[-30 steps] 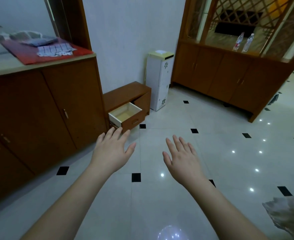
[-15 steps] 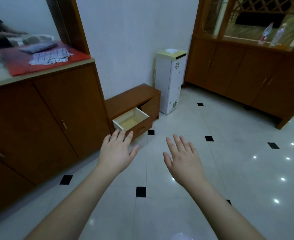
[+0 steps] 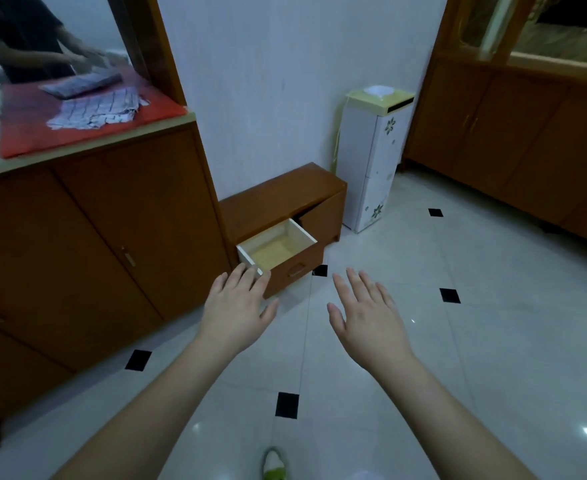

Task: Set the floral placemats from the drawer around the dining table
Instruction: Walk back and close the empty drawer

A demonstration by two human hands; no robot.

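Now two hands reach forward at mid-frame: the left hand (image 3: 237,312) and the right hand (image 3: 364,317), both palm-down with fingers straight and slightly spread, holding nothing. Just above the left fingertips, one drawer (image 3: 278,244) stands pulled out of a low wooden cabinet (image 3: 281,199); its pale inside shows no placemats that I can make out. To the right stands one white dispenser (image 3: 375,161) with flower marks. At upper left, one red cloth (image 3: 25,133) lies on a counter (image 3: 84,148), with two patterned cloths on it. One shoe (image 3: 274,463) shows at the bottom edge.
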